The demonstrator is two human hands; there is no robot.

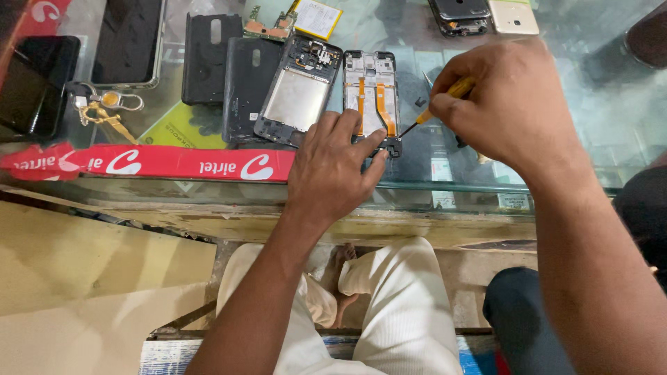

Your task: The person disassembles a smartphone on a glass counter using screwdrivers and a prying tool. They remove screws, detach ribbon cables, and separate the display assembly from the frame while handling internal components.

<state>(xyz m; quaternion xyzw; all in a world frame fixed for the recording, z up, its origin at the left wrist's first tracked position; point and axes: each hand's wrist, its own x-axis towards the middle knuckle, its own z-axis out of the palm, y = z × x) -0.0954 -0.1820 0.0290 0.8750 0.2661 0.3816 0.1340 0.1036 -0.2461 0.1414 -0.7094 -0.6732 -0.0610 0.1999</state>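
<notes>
An opened phone frame with orange flex cables lies on the glass counter. My left hand presses on its lower end, fingers spread over the bottom edge. My right hand grips a small screwdriver with a yellow handle, its dark tip touching the lower right corner of the frame.
Left of the frame lie another gutted phone body, two dark back covers, a circuit board and a battery. Keys and dark phones sit at far left. A red strip lines the counter edge. More phones lie at the back.
</notes>
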